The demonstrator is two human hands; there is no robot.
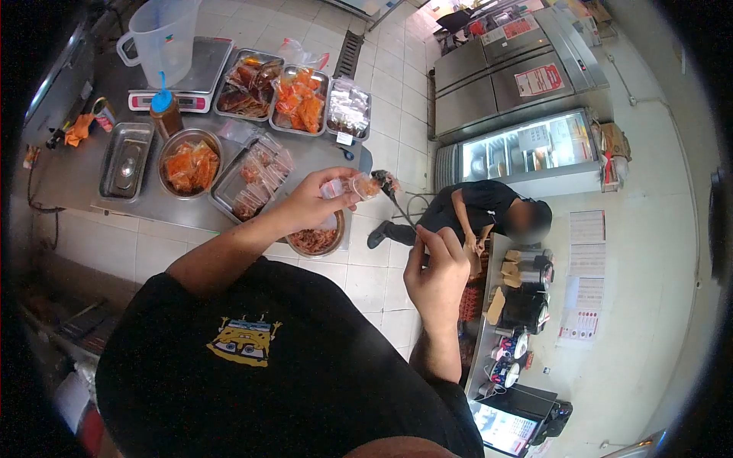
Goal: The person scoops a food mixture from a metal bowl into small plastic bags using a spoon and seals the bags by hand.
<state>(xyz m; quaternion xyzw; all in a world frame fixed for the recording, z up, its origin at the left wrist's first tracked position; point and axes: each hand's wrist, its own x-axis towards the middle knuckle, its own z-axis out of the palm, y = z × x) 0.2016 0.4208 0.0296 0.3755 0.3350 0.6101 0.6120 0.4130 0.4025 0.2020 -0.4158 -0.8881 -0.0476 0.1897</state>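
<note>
Tabletop (317,153) carries food trays (300,133) beyond left fingers (333,176), probably for easy reach; these grasp small bag (363,185) beside dark spoon (385,182), handle pinched by right fingers (435,241), likely for control.

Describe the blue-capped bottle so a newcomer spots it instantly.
On the steel table, find the scale under the clear pitcher. Before it stands the bottle, brown inside, its blue spouted cap setting it apart from the metal bowl and tray nearby.
</note>
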